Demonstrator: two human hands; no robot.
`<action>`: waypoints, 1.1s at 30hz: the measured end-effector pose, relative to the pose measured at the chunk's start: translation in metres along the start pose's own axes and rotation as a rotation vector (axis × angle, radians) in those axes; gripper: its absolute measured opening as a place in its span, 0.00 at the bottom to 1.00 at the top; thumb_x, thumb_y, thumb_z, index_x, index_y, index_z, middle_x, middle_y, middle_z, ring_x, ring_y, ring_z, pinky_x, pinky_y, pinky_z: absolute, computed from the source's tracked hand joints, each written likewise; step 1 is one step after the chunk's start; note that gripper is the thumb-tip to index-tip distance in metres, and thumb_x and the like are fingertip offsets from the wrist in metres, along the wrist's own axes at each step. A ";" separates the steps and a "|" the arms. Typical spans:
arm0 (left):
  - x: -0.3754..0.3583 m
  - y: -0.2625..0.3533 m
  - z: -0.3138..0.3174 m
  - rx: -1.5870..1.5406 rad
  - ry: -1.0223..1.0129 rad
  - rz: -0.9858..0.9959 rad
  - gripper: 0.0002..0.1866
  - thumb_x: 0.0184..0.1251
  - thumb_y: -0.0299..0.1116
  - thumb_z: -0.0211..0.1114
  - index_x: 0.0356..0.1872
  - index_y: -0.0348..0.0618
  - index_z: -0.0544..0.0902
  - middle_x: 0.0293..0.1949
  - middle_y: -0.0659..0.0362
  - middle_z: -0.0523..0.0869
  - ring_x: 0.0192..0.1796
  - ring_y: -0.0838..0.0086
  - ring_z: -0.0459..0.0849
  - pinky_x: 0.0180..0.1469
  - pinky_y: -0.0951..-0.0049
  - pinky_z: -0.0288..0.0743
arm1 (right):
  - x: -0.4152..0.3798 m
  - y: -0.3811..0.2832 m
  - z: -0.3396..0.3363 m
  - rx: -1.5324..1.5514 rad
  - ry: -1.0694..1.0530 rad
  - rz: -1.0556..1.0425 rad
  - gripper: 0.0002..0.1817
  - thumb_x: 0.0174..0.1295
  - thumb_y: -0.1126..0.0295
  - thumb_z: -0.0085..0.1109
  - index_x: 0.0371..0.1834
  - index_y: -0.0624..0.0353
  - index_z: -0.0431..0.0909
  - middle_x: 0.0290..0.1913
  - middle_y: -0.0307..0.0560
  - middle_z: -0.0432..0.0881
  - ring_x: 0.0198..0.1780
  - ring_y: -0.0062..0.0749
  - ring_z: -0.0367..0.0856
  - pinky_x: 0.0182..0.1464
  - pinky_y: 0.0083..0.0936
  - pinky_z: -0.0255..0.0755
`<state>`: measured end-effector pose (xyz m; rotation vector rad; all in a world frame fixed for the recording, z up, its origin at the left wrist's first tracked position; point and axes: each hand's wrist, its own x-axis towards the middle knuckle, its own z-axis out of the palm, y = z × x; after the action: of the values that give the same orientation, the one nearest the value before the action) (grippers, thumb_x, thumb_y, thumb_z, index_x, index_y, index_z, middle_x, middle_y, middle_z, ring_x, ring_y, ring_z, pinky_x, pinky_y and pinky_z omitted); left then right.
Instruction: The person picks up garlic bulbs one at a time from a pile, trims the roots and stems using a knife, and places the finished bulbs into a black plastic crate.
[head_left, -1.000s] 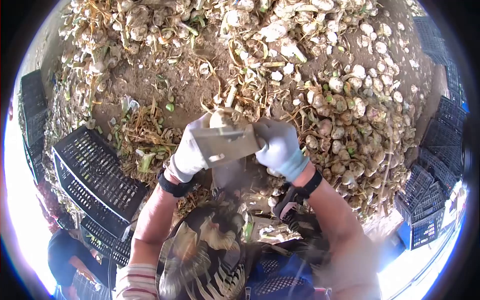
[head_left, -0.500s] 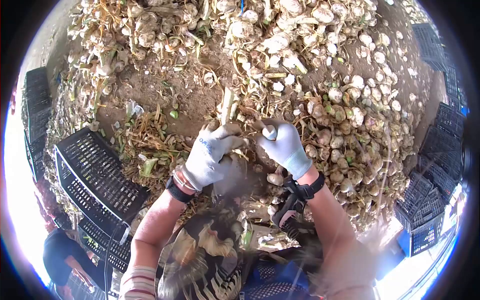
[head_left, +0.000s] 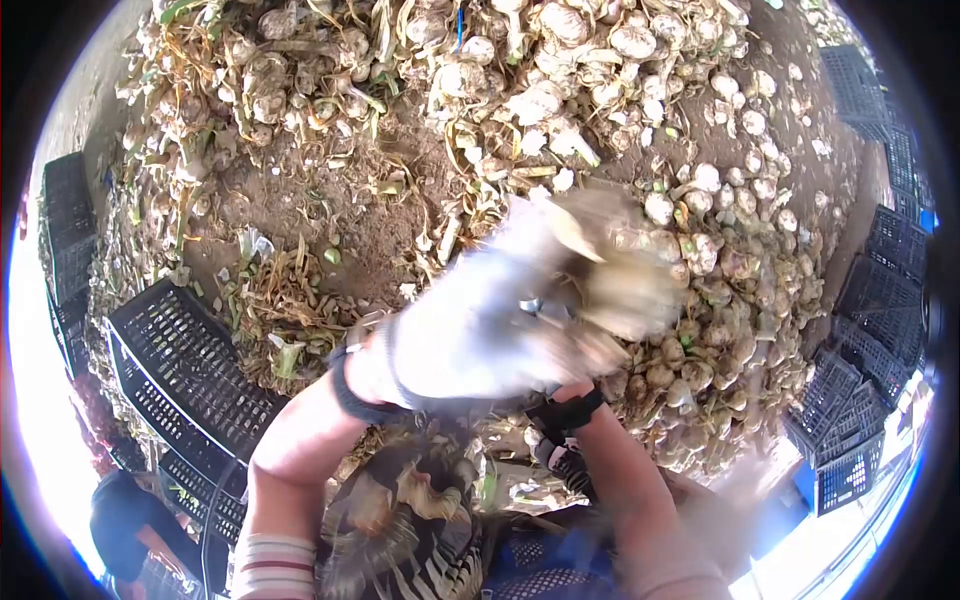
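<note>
My left hand (head_left: 470, 325), in a whitish glove, is smeared by motion and reaches to the right, across my right wrist. At its fingers is a blurred garlic bulb (head_left: 635, 290); I cannot tell whether they grip it. A small shiny metal piece (head_left: 531, 305) shows beside the glove. Most of my right hand (head_left: 590, 350) is hidden behind the left one, its fingers out of sight. Just beyond both hands, on the right, lies a heap of trimmed garlic bulbs (head_left: 700, 375).
A larger pile of garlic with stalks (head_left: 540, 100) spreads across the far side. Cut leaves (head_left: 290, 300) litter the soil on the left. Black crates (head_left: 195, 365) stand at left, more crates (head_left: 880, 290) at right. Another person (head_left: 140, 530) is at lower left.
My left hand has swung right and up, over the right hand, and blurred. The right hand, which was beside it with a small pale object in its fist, is now mostly covered.
</note>
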<state>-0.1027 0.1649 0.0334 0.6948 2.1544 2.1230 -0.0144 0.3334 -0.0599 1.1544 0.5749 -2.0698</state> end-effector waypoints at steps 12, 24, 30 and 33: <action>0.076 -0.163 -0.012 0.586 0.175 -0.897 0.32 0.63 0.50 0.72 0.64 0.47 0.73 0.42 0.55 0.88 0.41 0.64 0.88 0.44 0.65 0.84 | 0.003 -0.088 0.028 -0.664 0.315 -0.797 0.08 0.62 0.70 0.69 0.37 0.63 0.83 0.24 0.39 0.83 0.18 0.17 0.76 0.20 0.18 0.65; -0.062 -0.058 0.012 -0.670 0.361 -0.756 0.40 0.57 0.14 0.63 0.74 0.36 0.61 0.63 0.57 0.75 0.63 0.72 0.76 0.63 0.72 0.74 | 0.020 -0.063 0.062 -0.588 -0.100 -0.457 0.16 0.62 0.77 0.69 0.52 0.70 0.82 0.40 0.43 0.86 0.39 0.18 0.83 0.43 0.15 0.76; -0.091 -0.055 -0.001 -0.694 0.343 -0.718 0.37 0.61 0.21 0.68 0.72 0.37 0.63 0.63 0.56 0.76 0.63 0.72 0.77 0.64 0.71 0.75 | 0.000 -0.052 0.049 -1.196 -0.079 -0.796 0.14 0.60 0.70 0.70 0.49 0.60 0.84 0.41 0.43 0.87 0.38 0.27 0.87 0.39 0.22 0.79; -0.109 -0.049 -0.013 -0.622 0.321 -0.789 0.42 0.63 0.30 0.73 0.74 0.33 0.59 0.64 0.56 0.75 0.62 0.74 0.76 0.64 0.68 0.75 | -0.022 -0.055 0.057 -1.788 -0.039 -1.125 0.09 0.56 0.68 0.69 0.41 0.52 0.85 0.35 0.43 0.85 0.33 0.35 0.86 0.35 0.28 0.78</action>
<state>-0.0233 0.1180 -0.0434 -0.4892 1.3283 2.2624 -0.0793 0.3405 -0.0100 -0.4369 2.6031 -1.1487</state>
